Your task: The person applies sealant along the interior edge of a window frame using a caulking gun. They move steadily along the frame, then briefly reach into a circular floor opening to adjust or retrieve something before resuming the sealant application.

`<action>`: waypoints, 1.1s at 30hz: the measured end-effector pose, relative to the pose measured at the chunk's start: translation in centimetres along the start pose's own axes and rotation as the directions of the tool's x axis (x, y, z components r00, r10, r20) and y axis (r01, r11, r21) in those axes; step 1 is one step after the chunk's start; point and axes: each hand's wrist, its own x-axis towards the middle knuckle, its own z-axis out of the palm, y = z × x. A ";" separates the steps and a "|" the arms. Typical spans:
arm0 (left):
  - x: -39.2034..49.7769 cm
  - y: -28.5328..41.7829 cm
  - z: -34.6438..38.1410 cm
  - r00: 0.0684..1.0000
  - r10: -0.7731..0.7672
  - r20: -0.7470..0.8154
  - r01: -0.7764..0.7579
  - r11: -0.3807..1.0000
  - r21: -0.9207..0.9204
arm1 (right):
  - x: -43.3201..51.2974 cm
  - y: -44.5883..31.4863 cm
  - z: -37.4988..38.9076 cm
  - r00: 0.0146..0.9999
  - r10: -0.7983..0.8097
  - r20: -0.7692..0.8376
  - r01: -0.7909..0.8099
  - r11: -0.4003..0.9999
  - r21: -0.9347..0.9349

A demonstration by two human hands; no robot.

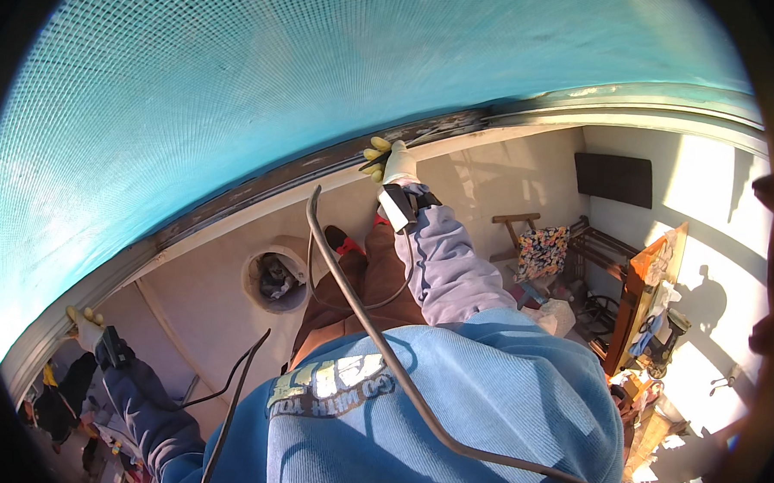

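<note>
My right hand (400, 163), in a pale glove with yellow fingertips, is at the middle of a long window frame (286, 170). It holds a slim dark-handled tool (376, 161); a thin light shaft seems to run from it along the frame, too fine to name. Far to the left, my left hand (86, 329) wears a matching glove and grips the frame's pale edge. Beyond the frame spreads a blue-green mesh screen (343, 65). Dark, worn patches show along the frame's middle stretch.
Cabled boxes sit on my wrists, one white and black (398, 206), one black (115, 346). A thick cable (382, 345) crosses my blue top. Below are a round opening (275, 279) with crumpled stuff inside, a floral cloth (542, 251), a sewing machine (667, 341) and a dark wall panel (613, 180).
</note>
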 end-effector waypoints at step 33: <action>1.1 -0.8 -0.1 1.000 -0.009 0.030 0.011 0.999 -0.044 | -3.2 1.1 -3.6 0.993 -0.083 0.087 0.088 0.995 -0.051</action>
